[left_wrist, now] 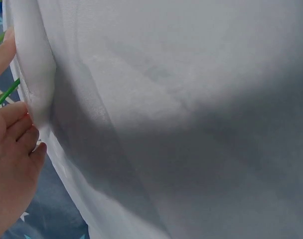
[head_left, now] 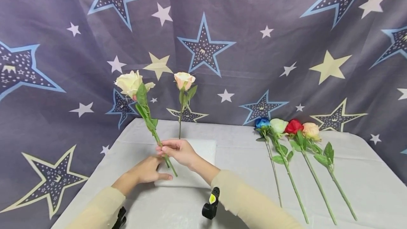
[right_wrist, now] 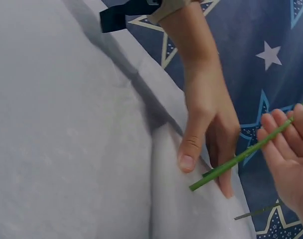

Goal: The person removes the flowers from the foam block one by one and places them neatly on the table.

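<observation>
My right hand (head_left: 166,148) pinches the green stem (right_wrist: 239,160) of a cream rose (head_left: 129,82), which is tilted left over a white foam block (head_left: 197,151). The stem's lower end hangs just above the block's near left part. My left hand (head_left: 149,171) holds the block's left edge, thumb on top (right_wrist: 187,158) and fingers (left_wrist: 19,127) against its side. A peach rose (head_left: 184,80) stands upright with its stem stuck in the back of the block.
Four roses lie side by side on the grey-clothed table (head_left: 365,186) to the right: blue (head_left: 262,123), pale green (head_left: 278,125), red (head_left: 293,126) and peach (head_left: 311,130), stems pointing toward me. A star-patterned curtain (head_left: 222,17) hangs behind the table.
</observation>
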A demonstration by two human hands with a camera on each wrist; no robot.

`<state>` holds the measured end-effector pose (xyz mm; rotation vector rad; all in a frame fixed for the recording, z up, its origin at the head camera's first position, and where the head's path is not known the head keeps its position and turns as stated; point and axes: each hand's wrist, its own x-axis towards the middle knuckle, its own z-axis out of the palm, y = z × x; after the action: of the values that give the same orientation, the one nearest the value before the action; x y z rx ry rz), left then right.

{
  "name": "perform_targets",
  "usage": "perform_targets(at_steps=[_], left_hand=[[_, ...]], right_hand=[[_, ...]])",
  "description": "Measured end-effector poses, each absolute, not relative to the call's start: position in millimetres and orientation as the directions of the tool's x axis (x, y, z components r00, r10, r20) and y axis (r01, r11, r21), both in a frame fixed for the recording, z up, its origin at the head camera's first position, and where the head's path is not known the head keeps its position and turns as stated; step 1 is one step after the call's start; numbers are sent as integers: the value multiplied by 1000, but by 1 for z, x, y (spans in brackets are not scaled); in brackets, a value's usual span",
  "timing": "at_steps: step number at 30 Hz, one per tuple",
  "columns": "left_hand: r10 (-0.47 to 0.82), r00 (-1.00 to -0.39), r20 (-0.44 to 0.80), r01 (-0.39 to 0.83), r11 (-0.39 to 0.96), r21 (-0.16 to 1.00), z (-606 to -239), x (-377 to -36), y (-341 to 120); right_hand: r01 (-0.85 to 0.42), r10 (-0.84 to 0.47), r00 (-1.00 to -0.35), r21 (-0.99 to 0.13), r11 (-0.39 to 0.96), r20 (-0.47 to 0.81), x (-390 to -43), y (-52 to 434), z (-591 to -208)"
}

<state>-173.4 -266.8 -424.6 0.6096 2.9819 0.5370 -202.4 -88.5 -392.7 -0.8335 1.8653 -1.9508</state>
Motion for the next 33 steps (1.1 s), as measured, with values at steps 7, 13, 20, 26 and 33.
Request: perform_targets(at_steps=[7, 13, 20, 26, 33], left_hand=[[383, -924, -10, 357, 870, 339, -421, -175, -265], [357, -934, -10, 333, 882, 333, -419, -176, -269], [366, -930, -19, 339, 879, 336, -423, -173, -270], [370, -929, -11, 346, 879, 329, -427, -174, -268], [421, -907, 29, 407, 855, 322, -428, -177, -268]], right_hand=[[-282, -541, -791, -955, -93, 286, -200, -78, -393], [-280, -502, -817, -956, -86, 285, -200, -73, -388], [-230, -500, -824, -964, -136, 267, -201, -66, -392], [-194, -487, -840, -971, -141, 239, -202, -58, -392], [-148, -467, -860, -977, -154, 204, -207, -42, -389]])
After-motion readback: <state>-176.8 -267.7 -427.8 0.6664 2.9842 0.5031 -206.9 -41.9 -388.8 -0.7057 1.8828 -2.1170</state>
